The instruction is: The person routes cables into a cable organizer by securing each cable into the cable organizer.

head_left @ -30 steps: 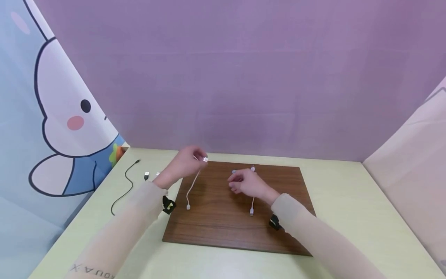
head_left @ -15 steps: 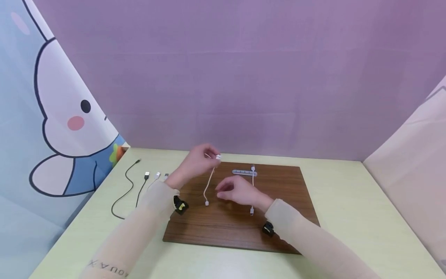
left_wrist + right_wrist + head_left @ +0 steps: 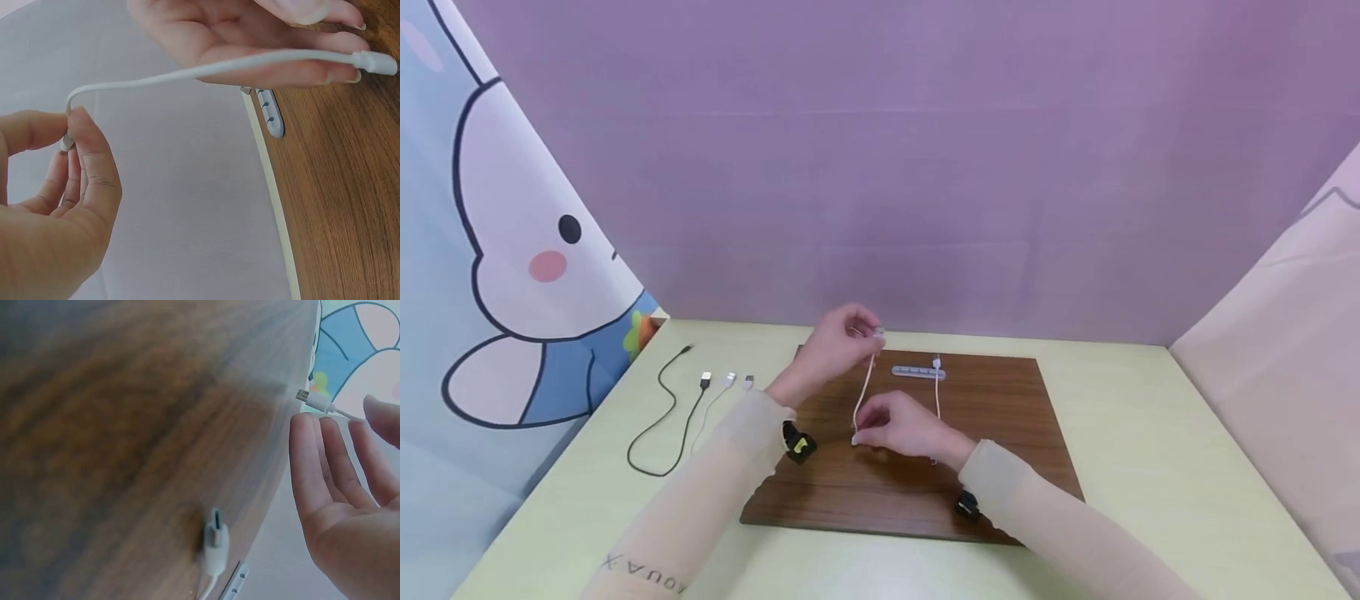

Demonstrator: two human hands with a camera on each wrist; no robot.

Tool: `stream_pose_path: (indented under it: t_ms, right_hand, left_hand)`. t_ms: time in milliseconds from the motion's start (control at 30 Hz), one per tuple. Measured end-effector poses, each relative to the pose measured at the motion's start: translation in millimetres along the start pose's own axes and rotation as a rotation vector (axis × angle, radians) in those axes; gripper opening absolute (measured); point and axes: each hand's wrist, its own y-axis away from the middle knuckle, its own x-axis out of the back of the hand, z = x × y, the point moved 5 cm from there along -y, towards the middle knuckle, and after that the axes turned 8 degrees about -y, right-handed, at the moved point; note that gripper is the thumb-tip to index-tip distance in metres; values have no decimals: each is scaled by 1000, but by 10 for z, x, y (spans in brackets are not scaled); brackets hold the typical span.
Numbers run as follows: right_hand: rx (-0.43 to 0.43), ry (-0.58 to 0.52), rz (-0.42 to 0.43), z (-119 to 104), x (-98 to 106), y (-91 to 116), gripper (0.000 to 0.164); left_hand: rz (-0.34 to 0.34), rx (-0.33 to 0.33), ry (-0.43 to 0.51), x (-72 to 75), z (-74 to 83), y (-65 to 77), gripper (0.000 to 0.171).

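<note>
Straightening out a white cable (image 3: 866,387) between the two hands looks like the step under way. The left hand (image 3: 837,343) has its grip pinched on the cable's upper end, above the far edge of the wooden board (image 3: 1000,475), and the rest hangs down over the board. The right hand (image 3: 904,425) is at the lower plug (image 3: 317,401), its grip not closed: the fingers reach out nearly straight, the thumb apart from them. Whether they touch the plug is hard to tell from these angles. A slotted grey strip (image 3: 907,371) lies beyond on the board, a second white cable (image 3: 936,393) running across its right end; a black cable (image 3: 683,442) lies on the tabletop (image 3: 1135,442) to the left. The next move probably calls for bringing the right thumb and fingers together on the lower plug, while the left pinch stays firm.
</note>
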Motion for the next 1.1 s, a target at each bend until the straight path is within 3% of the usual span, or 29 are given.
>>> stream_pose_path:
  t_ms: [267,733,1100]
  right_hand:
    - [-84,-90,63,95,49,105,3]
    - [-164,43,136,117,215,304,13]
    - [-245,215,259,138,271,466,11]
  left_hand:
    - [22,-8,44,-41,-19,-79,22]
    - [3,-53,8,-115,9,-319,19]
    - [-97,-49,-81,-378,-5,-498,26]
